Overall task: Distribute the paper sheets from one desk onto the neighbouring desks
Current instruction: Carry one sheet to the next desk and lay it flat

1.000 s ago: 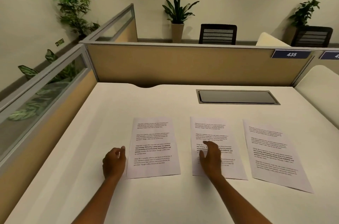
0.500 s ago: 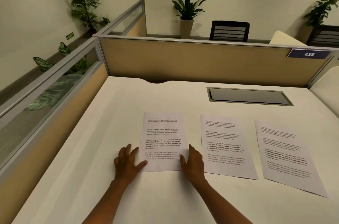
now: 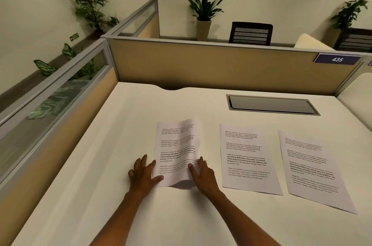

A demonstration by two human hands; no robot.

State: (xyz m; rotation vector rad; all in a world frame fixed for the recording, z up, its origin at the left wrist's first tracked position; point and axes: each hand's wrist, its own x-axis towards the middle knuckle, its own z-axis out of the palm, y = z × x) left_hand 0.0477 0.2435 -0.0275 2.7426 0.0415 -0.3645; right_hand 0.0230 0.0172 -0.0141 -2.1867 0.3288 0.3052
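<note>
Desk (image 3: 201,215) as landmark.

- Printed paper sheets on desk: three. Left sheet (image 3: 177,145), middle sheet (image 3: 246,157), right sheet (image 3: 310,169), in row across near half of desk.
- Hands on desk: two. Left hand (image 3: 142,175), right hand (image 3: 203,175), one at each side of left sheet.
- Recessed grey panel (image 3: 271,104) in desk top, far right: one.
- Number plate "435" (image 3: 337,59) on partition behind desk: one.
- Black chairs beyond desk: two, mesh chair (image 3: 250,33), second chair (image 3: 355,41) at right edge.
- Upright potted plants by wall beyond desk: three.
</note>
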